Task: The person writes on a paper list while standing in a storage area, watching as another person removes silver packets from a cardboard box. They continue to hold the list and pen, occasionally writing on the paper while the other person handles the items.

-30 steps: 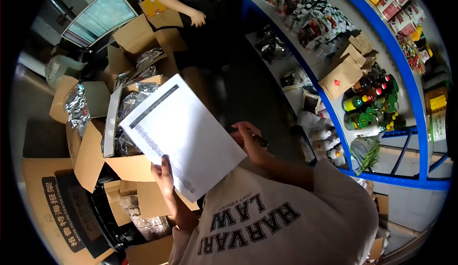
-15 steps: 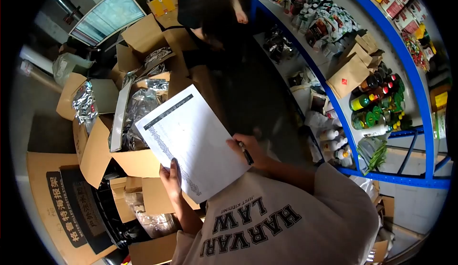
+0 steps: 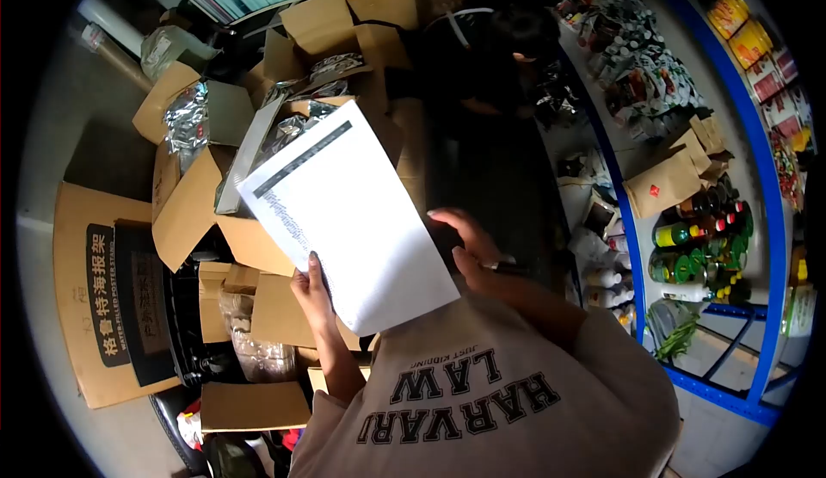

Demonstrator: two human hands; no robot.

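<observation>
A white printed sheet (image 3: 370,228) with a dark band across its top is tilted in front of my chest. My left hand (image 3: 315,293) grips its lower left edge, thumb on top and fingers underneath. Just off the sheet's right edge is my right hand (image 3: 473,250), with the index finger and thumb spread apart. A dark pen (image 3: 511,267) lies across that hand toward the palm, partly blurred and hidden by the fingers.
Open cardboard boxes (image 3: 249,241) holding silvery packages stand ahead and to the left. A flat poster-stand carton (image 3: 73,306) leans at far left. At right, a blue-framed shelf (image 3: 632,246) carries bottles, paper bags and pouches. Another person (image 3: 473,56) in dark clothing bends down ahead.
My right hand has shifted slightly right, and its index finger and thumb have spread, with the pen turned back toward the palm. The other person has bent lower. The view has swung.
</observation>
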